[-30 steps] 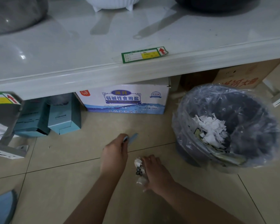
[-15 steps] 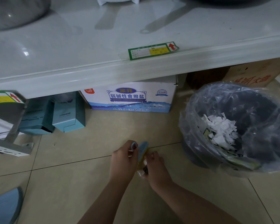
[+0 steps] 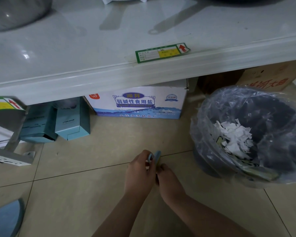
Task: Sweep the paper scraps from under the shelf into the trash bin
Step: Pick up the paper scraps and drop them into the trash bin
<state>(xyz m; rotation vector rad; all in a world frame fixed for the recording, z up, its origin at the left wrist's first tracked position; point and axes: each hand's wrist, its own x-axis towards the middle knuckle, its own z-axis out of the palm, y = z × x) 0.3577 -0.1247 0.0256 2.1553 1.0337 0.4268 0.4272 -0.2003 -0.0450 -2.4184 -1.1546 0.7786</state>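
White paper scraps lie heaped inside the trash bin, which stands at the right of the frame, lined with a clear plastic bag folded over its rim. No loose scraps can be made out on the tiled floor. At lower centre both hands meet just left of the bin. The left hand is curled around a small blue flat tool, its edge standing up between thumb and fingers. The right hand is closed and pressed against the left hand; whether it holds anything cannot be told. Behind the hands, under the white shelf, stands a white and blue carton with printed characters. Two teal boxes sit to its left, a brown carton at upper right. A green price label is fixed on the shelf edge.
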